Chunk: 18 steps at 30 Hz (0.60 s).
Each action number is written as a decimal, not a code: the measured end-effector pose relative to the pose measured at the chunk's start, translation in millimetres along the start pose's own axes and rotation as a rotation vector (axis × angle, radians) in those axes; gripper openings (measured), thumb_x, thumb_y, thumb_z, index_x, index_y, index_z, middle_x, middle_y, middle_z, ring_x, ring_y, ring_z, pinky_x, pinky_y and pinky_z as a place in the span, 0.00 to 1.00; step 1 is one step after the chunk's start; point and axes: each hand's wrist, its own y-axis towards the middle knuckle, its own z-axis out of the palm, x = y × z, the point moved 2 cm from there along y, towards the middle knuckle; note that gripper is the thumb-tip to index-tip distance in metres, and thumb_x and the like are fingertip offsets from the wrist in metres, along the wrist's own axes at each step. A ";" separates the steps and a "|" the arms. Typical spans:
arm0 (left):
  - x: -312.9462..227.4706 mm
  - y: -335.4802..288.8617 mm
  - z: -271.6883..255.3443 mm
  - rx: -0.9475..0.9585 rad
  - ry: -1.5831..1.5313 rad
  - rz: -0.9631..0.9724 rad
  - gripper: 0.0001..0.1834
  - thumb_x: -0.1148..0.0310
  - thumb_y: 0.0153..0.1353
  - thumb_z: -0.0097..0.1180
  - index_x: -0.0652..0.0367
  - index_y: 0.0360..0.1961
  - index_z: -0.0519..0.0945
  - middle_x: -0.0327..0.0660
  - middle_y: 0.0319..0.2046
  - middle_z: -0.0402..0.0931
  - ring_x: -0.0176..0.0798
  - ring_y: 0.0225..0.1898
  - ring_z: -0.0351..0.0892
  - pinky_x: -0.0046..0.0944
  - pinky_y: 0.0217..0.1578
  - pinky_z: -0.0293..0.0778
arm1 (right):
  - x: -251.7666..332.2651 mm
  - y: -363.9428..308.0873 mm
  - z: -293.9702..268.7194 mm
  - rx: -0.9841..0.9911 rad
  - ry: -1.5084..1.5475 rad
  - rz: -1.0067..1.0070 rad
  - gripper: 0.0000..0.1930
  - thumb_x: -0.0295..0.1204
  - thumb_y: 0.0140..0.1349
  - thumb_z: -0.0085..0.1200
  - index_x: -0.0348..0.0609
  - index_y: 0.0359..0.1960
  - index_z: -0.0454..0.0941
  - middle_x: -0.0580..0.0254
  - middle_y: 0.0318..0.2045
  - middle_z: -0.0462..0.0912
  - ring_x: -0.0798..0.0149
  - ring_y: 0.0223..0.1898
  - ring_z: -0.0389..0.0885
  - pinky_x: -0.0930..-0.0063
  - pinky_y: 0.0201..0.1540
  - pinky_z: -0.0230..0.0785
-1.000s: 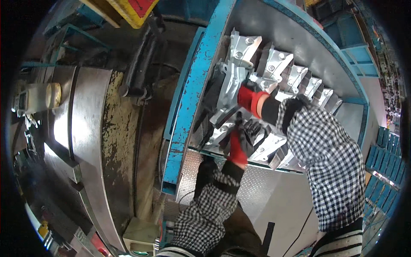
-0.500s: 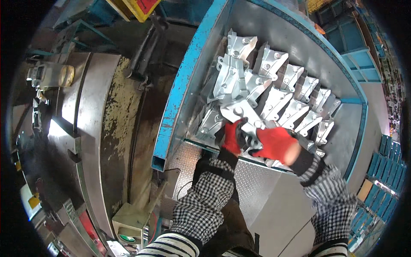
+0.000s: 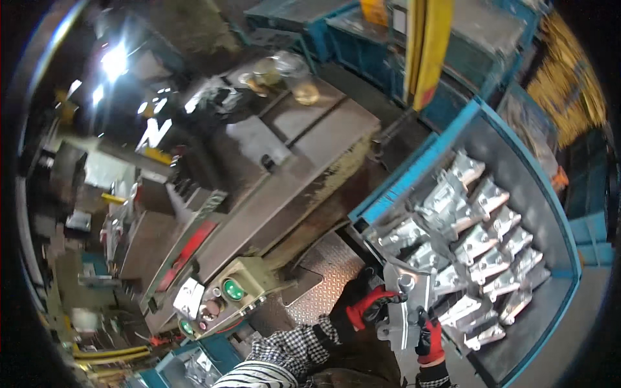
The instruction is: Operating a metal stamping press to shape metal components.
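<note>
Presently nearest, left sleeve [image 3: 284, 350]: black-and-white check, with striped cloth toward the lower edge.
Left hand [image 3: 371, 306]: gloved in red with dark fingers, pinching the left edge of the held bracket (fingertips on its underside hidden, so cannot tell how far under).
Right hand [image 3: 430, 337]: gloved alike, fingers bent and gripping the right edge of the same piece, lower down than the left.
Held bracket [image 3: 406, 312]: silvery sheet metal with bends and a round feature near its upper end; lifted between both hands, just before the near side of the bin.
Tread plate [image 3: 331, 275]: patterned metal underfoot, seen beyond the left hand.
Bin [image 3: 572, 255]: blue-rimmed with grey inner walls, to the right of the hands.
Stacked brackets [image 3: 490, 264]: similar shiny pieces in slanting rows inside the bin, some overlapping at its left side.
Control box [image 3: 260, 274]: beige, left of the hands, bearing green lamps.
Machine bed [image 3: 326, 139]: grey steel with a dark slot, beyond the box.
Clear container [image 3: 304, 89]: near the bed's far end, blurred.
Yellow post [image 3: 432, 55]: upright beyond the bin, before blue crates [image 3: 365, 48].
</note>
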 end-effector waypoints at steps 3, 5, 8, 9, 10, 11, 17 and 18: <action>-39.3 -9.9 -13.1 -0.421 -0.442 -0.334 0.19 0.69 0.54 0.47 0.67 0.47 0.67 0.48 0.50 0.64 0.39 0.52 0.64 0.39 0.52 0.60 | 15.1 10.5 54.7 0.044 0.073 0.146 0.17 0.20 0.51 0.49 0.33 0.45 0.66 0.60 0.44 0.71 0.69 0.40 0.73 0.79 0.42 0.66; -80.1 -24.3 -33.6 -0.667 -0.515 -0.227 0.17 0.70 0.53 0.48 0.67 0.44 0.69 0.44 0.42 0.71 0.38 0.43 0.72 0.35 0.45 0.68 | 57.1 11.2 130.2 0.232 -0.037 0.040 0.15 0.20 0.51 0.50 0.34 0.42 0.68 0.61 0.37 0.74 0.71 0.38 0.73 0.79 0.40 0.66; -113.1 -39.9 -62.2 -0.847 -0.607 -0.163 0.13 0.72 0.54 0.48 0.66 0.40 0.72 0.40 0.35 0.73 0.31 0.31 0.74 0.29 0.31 0.71 | 94.5 37.3 221.6 0.492 -0.179 0.038 0.14 0.23 0.52 0.52 0.35 0.41 0.70 0.62 0.35 0.74 0.71 0.38 0.73 0.79 0.40 0.66; -122.1 -39.4 -76.1 -0.919 -0.546 -0.101 0.10 0.72 0.53 0.48 0.65 0.37 0.73 0.37 0.29 0.73 0.28 0.29 0.72 0.28 0.28 0.70 | 104.6 44.4 254.6 0.603 -0.297 -0.137 0.13 0.25 0.52 0.52 0.37 0.41 0.71 0.62 0.37 0.75 0.70 0.37 0.74 0.79 0.39 0.66; -115.2 -50.5 -104.1 -1.022 -0.598 0.004 0.08 0.72 0.55 0.47 0.64 0.34 0.74 0.36 0.26 0.73 0.26 0.27 0.72 0.27 0.27 0.69 | 109.5 44.9 291.6 0.737 -0.402 -0.308 0.13 0.28 0.53 0.52 0.39 0.41 0.73 0.61 0.38 0.75 0.70 0.36 0.74 0.79 0.38 0.66; -136.6 -31.9 -112.1 -1.034 -0.334 0.041 0.08 0.71 0.55 0.48 0.64 0.34 0.74 0.35 0.26 0.73 0.27 0.27 0.72 0.27 0.27 0.69 | 98.4 74.7 304.2 0.718 -0.325 -0.122 0.14 0.28 0.53 0.52 0.38 0.42 0.72 0.61 0.37 0.75 0.69 0.36 0.75 0.79 0.37 0.66; -170.3 -15.2 -265.2 -1.187 0.312 0.305 0.11 0.67 0.56 0.49 0.61 0.37 0.75 0.36 0.33 0.73 0.32 0.34 0.72 0.31 0.32 0.69 | 80.8 177.7 449.9 0.824 -0.454 0.029 0.13 0.30 0.51 0.55 0.34 0.35 0.75 0.62 0.29 0.78 0.71 0.29 0.76 0.78 0.31 0.67; -176.7 -20.8 -289.9 -1.154 0.198 0.224 0.12 0.65 0.56 0.50 0.59 0.39 0.74 0.36 0.34 0.73 0.32 0.35 0.71 0.31 0.31 0.69 | 70.6 193.4 472.3 0.744 -0.365 0.188 0.13 0.31 0.48 0.58 0.32 0.30 0.76 0.64 0.25 0.78 0.73 0.23 0.75 0.79 0.25 0.66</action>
